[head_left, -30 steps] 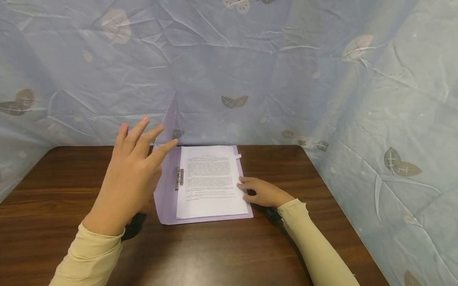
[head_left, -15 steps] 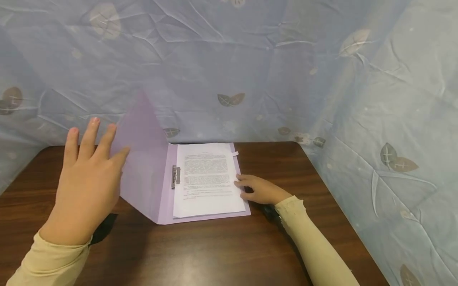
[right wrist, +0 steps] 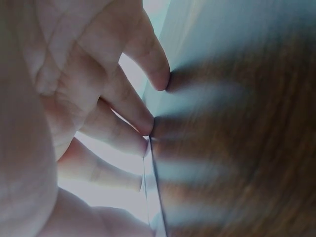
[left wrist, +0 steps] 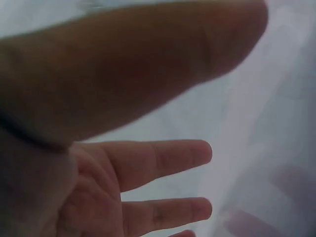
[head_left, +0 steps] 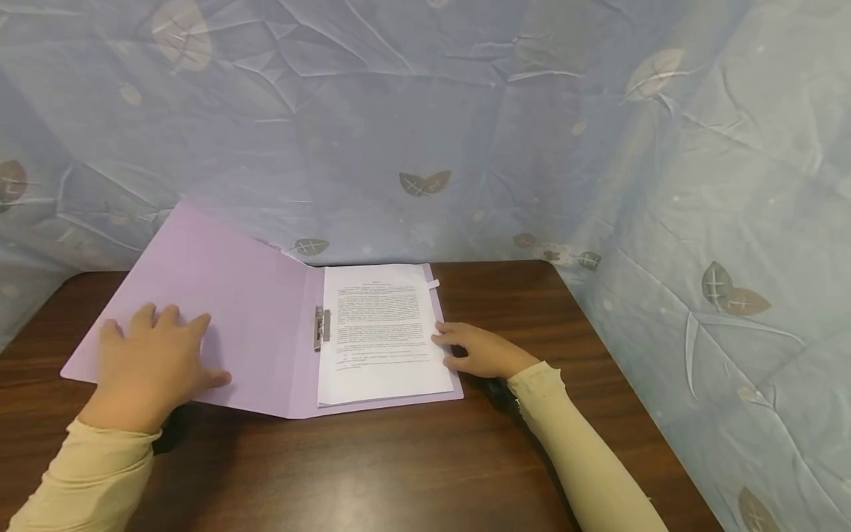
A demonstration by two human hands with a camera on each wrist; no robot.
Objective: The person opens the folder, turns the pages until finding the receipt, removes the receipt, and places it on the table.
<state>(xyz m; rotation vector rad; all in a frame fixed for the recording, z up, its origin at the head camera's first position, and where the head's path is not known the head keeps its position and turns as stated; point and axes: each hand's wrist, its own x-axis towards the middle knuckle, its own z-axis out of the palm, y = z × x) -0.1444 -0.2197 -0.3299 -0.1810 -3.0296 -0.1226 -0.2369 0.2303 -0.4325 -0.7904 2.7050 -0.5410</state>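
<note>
A light purple file folder point(head_left: 246, 310) lies spread on the table, its left cover slanting up toward the back. A stack of printed sheets point(head_left: 382, 380) rests on its right side, next to a metal clip point(head_left: 322, 329) by the spine. Over the lower left of the cover is my left hand point(head_left: 149, 362), fingers spread. The left wrist view shows that hand's straight fingers point(left wrist: 163, 158) against the pale cover. My right hand point(head_left: 488, 351) rests at the right edge of the folder. In the right wrist view its fingertips point(right wrist: 145, 126) touch down along that edge and the tabletop.
The dark wood-grain table point(head_left: 372, 473) extends in front of the folder and to both sides. A pale blue curtain point(head_left: 465, 133) with a leaf print hangs behind the table and along its right. A small white tab point(head_left: 433, 284) sticks out at the folder's right edge.
The folder's cover has swung from nearly upright down to the left. My left hand has moved left and down with it, onto the cover. The right hand stays in place.
</note>
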